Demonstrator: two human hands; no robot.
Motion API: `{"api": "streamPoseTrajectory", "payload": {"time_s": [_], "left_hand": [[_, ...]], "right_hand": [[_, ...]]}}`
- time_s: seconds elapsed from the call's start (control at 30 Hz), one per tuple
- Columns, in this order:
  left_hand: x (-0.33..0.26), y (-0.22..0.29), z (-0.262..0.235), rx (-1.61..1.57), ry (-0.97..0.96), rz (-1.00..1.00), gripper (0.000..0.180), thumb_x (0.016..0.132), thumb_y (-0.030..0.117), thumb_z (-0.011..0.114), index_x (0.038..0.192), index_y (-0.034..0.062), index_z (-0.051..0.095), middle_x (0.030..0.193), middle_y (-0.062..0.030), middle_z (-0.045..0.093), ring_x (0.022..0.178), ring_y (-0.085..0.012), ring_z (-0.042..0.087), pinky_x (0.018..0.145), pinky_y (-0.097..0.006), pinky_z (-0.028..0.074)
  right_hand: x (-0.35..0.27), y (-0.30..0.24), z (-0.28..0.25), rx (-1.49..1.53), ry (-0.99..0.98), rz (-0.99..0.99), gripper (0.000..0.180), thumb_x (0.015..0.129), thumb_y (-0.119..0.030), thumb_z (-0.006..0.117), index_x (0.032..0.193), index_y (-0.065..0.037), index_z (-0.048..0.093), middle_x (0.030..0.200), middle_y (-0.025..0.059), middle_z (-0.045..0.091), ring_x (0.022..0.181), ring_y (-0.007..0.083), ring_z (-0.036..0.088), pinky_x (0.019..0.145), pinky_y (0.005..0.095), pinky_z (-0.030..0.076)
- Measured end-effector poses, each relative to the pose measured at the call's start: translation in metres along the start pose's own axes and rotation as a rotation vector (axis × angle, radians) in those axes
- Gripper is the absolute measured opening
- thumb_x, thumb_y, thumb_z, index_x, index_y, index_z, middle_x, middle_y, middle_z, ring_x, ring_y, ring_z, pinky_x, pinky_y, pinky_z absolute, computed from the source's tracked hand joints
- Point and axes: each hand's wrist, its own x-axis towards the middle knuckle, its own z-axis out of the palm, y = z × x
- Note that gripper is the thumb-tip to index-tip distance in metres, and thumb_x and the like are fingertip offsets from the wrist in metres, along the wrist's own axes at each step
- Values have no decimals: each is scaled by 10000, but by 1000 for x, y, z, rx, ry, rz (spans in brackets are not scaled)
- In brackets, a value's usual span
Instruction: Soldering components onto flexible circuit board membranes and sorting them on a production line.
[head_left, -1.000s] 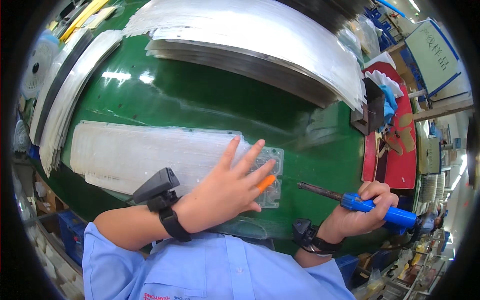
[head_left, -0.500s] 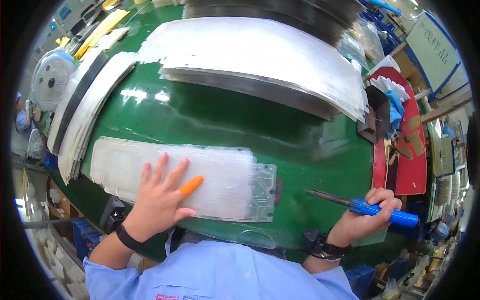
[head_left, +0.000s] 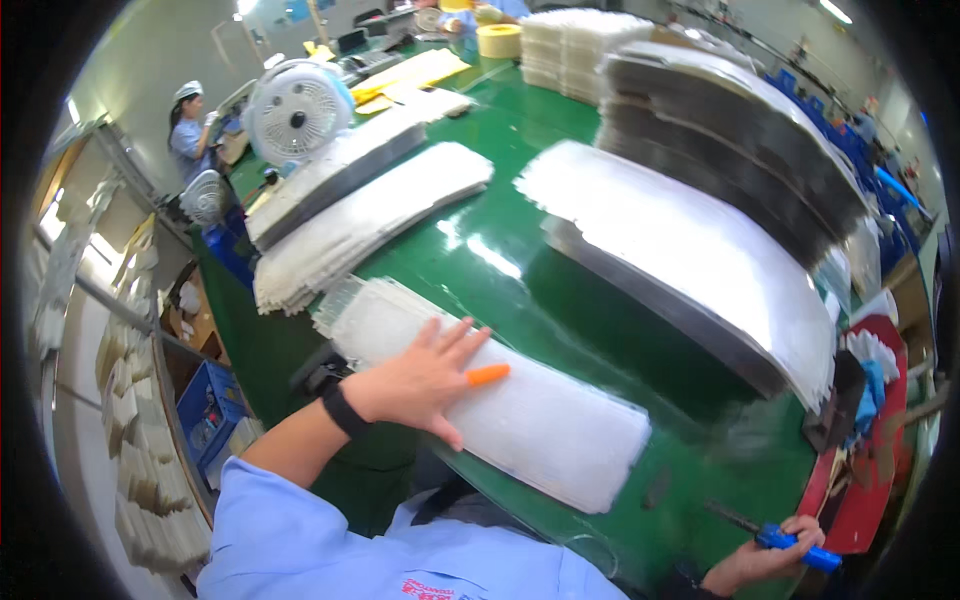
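Green tabletop (head_left: 480,270): white padded sheet (head_left: 520,410) under the left hand's fingers (head_left: 455,345); stacked white sheets (head_left: 370,220) beyond them; tall grey-edged stacks (head_left: 720,200) to their right; white fan (head_left: 297,110) far beyond.

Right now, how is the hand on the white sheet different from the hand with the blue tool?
The left hand lies flat and open on the white sheet, with an orange cover on one finger; the right hand is curled shut around the blue-handled tool. The left hand sits mid-table; the right is at the near table edge. Both are bare.

Green worktable (head_left: 470,250) w/ white fan (head_left: 297,110); shelving (head_left: 130,420) at left; ceiling light (head_left: 243,6) overhead.
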Motion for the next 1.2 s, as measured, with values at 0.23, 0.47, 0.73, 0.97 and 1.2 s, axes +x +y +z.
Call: {"api": "streamPoseTrajectory", "payload": {"time_s": [0.23, 0.47, 0.73, 0.97, 1.2], "left_hand": [[-23, 27, 4, -97, -2, 47, 1180, 528, 621, 745, 1473, 182, 190, 1425, -346, 201, 1295, -509, 261, 987, -654, 233], [-78, 59, 35, 152, 174, 55, 714, 730, 349, 666, 1348, 78, 430, 1405, -195, 337, 1277, -406, 343, 992, -598, 295], [-65, -8, -70, -467, 384, -265, 250, 771, 65, 598, 1017, 72, 644, 764, -111, 649, 698, -265, 630, 665, -309, 512], [-58, -128, -146, -36, 747, -577, 152, 789, 75, 591, 927, 50, 652, 744, -107, 658, 717, -286, 650, 603, -334, 506], [-25, -208, 12, 702, 537, -636, 118, 808, 140, 563, 898, 76, 603, 804, -59, 642, 655, -188, 627, 517, -302, 494]], "right_hand": [[-2, -11, 3, -149, 9, -107, 467, 944, -414, 423, 639, -60, 429, 612, 47, 423, 572, 187, 426, 548, 325, 364], [-5, -11, 1, -140, -26, -101, 476, 940, -435, 412, 640, -65, 403, 632, 46, 418, 592, 193, 422, 574, 336, 362], [-1, -7, -6, -122, -59, -29, 474, 932, -442, 428, 641, -70, 389, 630, 43, 402, 597, 185, 414, 573, 325, 349], [2, -2, -7, -123, -53, -18, 473, 936, -445, 422, 637, -79, 389, 618, 33, 392, 586, 175, 404, 554, 313, 340], [1, -11, 2, -100, 4, -10, 464, 919, -446, 457, 633, -86, 391, 613, 27, 394, 575, 164, 397, 549, 304, 332]]}}
